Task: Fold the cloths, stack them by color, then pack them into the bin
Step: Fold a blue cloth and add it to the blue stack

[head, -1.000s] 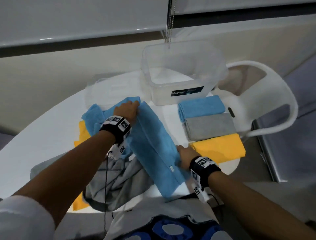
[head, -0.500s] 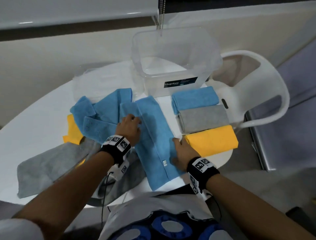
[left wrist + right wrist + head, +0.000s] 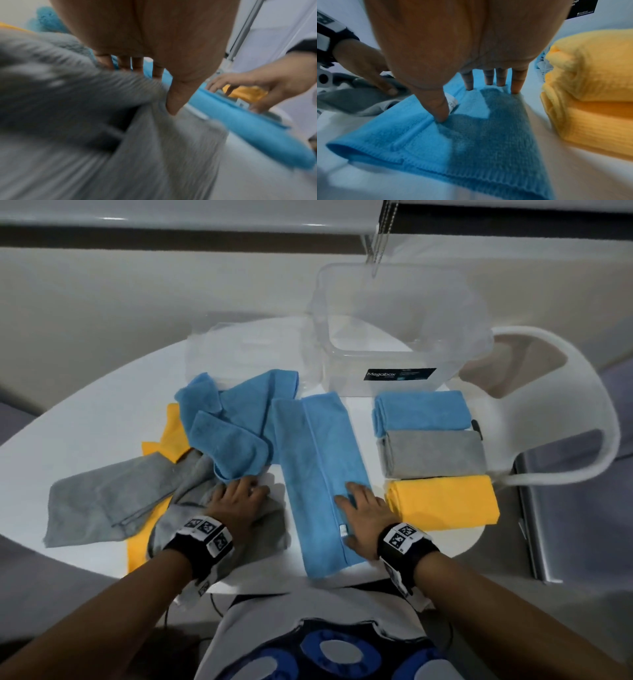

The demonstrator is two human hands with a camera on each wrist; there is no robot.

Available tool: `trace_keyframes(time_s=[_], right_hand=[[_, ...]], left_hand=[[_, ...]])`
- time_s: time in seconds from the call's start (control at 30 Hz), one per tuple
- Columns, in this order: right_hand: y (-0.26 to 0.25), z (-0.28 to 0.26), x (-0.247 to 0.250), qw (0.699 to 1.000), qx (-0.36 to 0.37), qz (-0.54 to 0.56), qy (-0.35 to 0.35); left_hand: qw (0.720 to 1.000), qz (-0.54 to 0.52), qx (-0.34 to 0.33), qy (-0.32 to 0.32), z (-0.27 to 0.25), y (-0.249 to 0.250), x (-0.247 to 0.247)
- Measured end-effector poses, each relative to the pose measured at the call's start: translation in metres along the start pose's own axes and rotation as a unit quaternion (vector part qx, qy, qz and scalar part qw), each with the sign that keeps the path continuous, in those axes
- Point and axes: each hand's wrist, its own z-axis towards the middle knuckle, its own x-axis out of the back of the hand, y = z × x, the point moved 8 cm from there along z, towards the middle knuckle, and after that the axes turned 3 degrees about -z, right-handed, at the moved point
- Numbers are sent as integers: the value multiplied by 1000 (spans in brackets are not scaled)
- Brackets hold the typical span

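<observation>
Right hand (image 3: 363, 510) flat, fingers straight, pressing near end of the long blue cloth (image 3: 318, 460), thumb by its white tag (image 3: 452, 102). Left hand (image 3: 236, 501) flat too, fingers spread on the crumpled grey cloth (image 3: 191, 491) at 9 o'clock of it. Blue strip runs 6 to 12; its near end overhangs the table (image 3: 85, 433) edge, bare strips either side. At 3 o'clock, touching in a row: folded blue (image 3: 423, 414), folded grey (image 3: 433, 453), folded yellow (image 3: 443, 501). Clear bin (image 3: 397, 337) at 12. Loose blue pile (image 3: 233, 422) at 10. Right wrist view shows yellow as a stack (image 3: 590, 94); head view doesn't. Left wrist view blurred.
</observation>
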Motion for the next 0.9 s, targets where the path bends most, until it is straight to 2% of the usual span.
trace_keyframes(time_s=[0.07, 0.13, 0.2, 0.3, 0.37, 0.53, 0.6, 0.67, 0.77, 0.83, 0.9], right_hand=[[-5, 3, 5, 999, 20, 6, 40], [-12, 8, 3, 998, 44, 9, 45], [-17, 13, -10, 998, 60, -14, 7], [-12, 15, -31, 996, 58, -65, -30], [-9, 13, -39, 996, 45, -65, -43], [-17, 4, -46, 997, 16, -20, -71], [-23, 3, -41, 997, 7, -4, -75], [-25, 7, -17, 998, -2, 28, -51], [-12, 30, 45, 994, -12, 82, 69], [4, 56, 78, 988, -11, 92, 124], [21, 84, 92, 989, -8, 82, 121]], left_hand=[[999, -50, -13, 4, 14, 16, 13], [996, -64, -50, 23, 33, 39, 18], [997, -33, -63, 22, 51, 56, 11], [998, 25, -21, -52, 75, 49, -18], [996, 46, -15, -72, 84, 42, -22], [993, 31, -46, -104, 103, 41, -18], [994, 12, -54, -90, 106, 45, -9], [998, -17, -40, -45, 112, 45, 9], [999, -41, 4, -3, 129, 36, 29], [999, -43, 26, 2, 141, 26, 32], [999, -34, 36, -16, 149, 19, 28]])
